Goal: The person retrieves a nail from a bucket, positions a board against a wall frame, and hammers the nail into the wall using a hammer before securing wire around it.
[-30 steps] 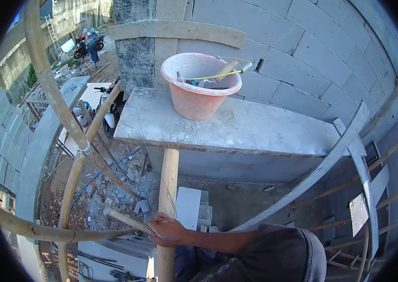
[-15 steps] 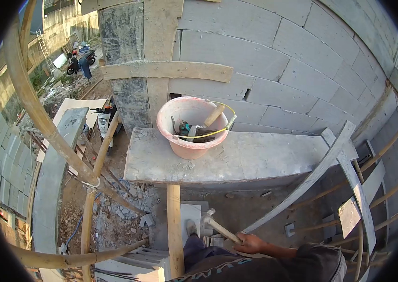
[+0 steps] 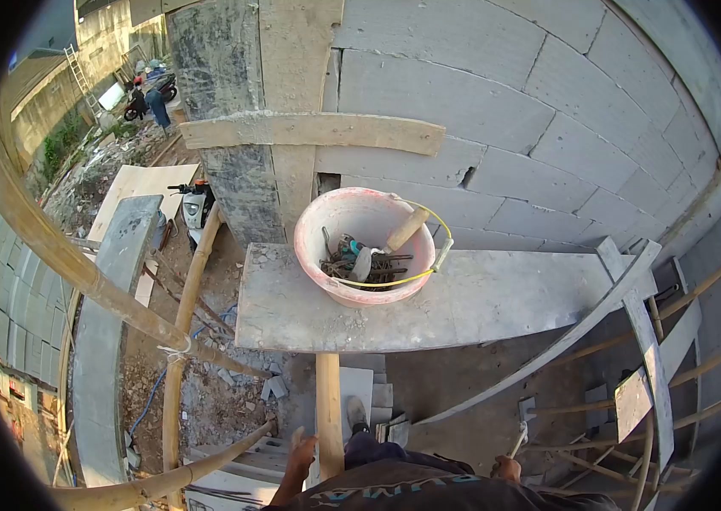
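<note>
My right hand (image 3: 506, 468) is closed round the wooden handle of a hammer (image 3: 519, 439), which points up and away from me at my right side. My left hand (image 3: 299, 456) is raised beside an upright wooden post (image 3: 329, 417), its fingers partly spread and nothing seen in them; whether it touches the post I cannot tell. In front of me a pinkish bucket (image 3: 352, 294) stands on a grey plank platform (image 3: 497, 294). Inside the bucket lie a wooden-handled tool (image 3: 407, 230) and a tangle of dark metal pieces (image 3: 377, 271).
A grey block wall (image 3: 437, 94) rises behind the platform. Bamboo poles (image 3: 79, 264) cross at left, and crossed boards (image 3: 633, 298) stand at right. Rubble (image 3: 216, 400) lies on the ground below. A scooter (image 3: 196, 209) and a person (image 3: 157, 109) are farther off.
My right hand has swung the hammer rightward, away from the post. My left hand has come into view at the post's left. The camera view has shifted slightly.
</note>
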`<action>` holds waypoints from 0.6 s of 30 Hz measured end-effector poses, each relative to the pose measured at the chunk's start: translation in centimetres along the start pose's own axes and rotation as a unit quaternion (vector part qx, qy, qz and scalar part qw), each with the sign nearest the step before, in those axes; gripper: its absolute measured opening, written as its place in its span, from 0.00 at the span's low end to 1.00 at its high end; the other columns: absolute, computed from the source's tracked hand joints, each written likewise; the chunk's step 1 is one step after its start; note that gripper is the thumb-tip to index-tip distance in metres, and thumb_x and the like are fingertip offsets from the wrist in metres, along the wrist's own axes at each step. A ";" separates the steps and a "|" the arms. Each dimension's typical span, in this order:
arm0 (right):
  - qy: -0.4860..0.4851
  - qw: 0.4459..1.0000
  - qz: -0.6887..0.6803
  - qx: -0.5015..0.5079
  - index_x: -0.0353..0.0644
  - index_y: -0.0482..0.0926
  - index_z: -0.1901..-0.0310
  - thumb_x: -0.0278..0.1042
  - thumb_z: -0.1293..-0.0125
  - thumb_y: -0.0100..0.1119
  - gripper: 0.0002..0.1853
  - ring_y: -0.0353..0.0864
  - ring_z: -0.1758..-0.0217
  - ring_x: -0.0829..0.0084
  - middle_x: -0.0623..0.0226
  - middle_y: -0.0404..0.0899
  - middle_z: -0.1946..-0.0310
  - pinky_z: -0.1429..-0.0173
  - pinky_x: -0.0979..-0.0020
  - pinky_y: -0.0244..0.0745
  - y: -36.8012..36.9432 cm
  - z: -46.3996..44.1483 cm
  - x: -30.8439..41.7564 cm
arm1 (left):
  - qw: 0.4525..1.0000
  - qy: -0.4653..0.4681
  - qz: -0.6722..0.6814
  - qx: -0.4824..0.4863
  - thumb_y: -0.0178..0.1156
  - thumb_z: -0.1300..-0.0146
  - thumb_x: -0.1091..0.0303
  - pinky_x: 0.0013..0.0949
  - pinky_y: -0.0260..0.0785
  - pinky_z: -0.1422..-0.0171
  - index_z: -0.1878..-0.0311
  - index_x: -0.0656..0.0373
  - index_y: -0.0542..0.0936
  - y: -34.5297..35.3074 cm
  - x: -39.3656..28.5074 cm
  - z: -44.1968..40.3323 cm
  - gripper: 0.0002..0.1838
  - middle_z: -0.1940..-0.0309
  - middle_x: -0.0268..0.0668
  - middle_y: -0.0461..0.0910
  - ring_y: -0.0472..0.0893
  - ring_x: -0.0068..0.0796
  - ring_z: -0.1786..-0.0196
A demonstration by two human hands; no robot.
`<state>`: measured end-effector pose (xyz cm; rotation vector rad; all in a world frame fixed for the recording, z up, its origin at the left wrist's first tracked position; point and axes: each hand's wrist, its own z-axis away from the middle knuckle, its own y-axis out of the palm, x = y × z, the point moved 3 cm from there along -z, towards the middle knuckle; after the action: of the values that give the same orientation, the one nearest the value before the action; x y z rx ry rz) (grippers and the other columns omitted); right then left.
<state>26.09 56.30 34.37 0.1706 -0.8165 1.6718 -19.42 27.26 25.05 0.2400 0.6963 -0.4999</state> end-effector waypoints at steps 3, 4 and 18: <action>0.027 0.997 -0.066 -0.007 0.42 0.76 0.61 0.33 0.37 0.61 0.07 0.72 0.81 0.66 0.67 0.71 0.79 0.80 0.61 0.64 1.7 2.3 2.6 | 0.976 0.163 -0.119 -0.076 0.73 0.48 0.57 0.48 0.71 0.39 0.27 0.67 0.61 5.7 -4.7 -2.9 0.49 0.44 0.57 0.77 0.79 0.53 0.44; 0.018 0.998 -0.061 -0.003 0.42 0.76 0.62 0.33 0.37 0.61 0.07 0.72 0.81 0.66 0.67 0.71 0.79 0.80 0.62 0.64 1.8 2.4 3.2 | 0.953 0.216 -0.187 -0.096 0.73 0.50 0.57 0.49 0.71 0.39 0.28 0.68 0.62 7.5 -5.9 -3.4 0.49 0.45 0.57 0.77 0.78 0.55 0.44; -0.034 0.991 -0.130 -0.025 0.41 0.76 0.65 0.31 0.38 0.66 0.07 0.74 0.81 0.68 0.66 0.74 0.78 0.80 0.64 0.65 4.0 1.0 6.5 | 0.927 0.295 -0.217 -0.075 0.67 0.46 0.64 0.50 0.73 0.42 0.41 0.72 0.72 10.1 -11.0 -0.9 0.31 0.51 0.57 0.81 0.81 0.52 0.47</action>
<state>20.33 60.75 36.82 0.2884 -0.8477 1.4066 -22.00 40.20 32.15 0.0844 1.3885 -0.8060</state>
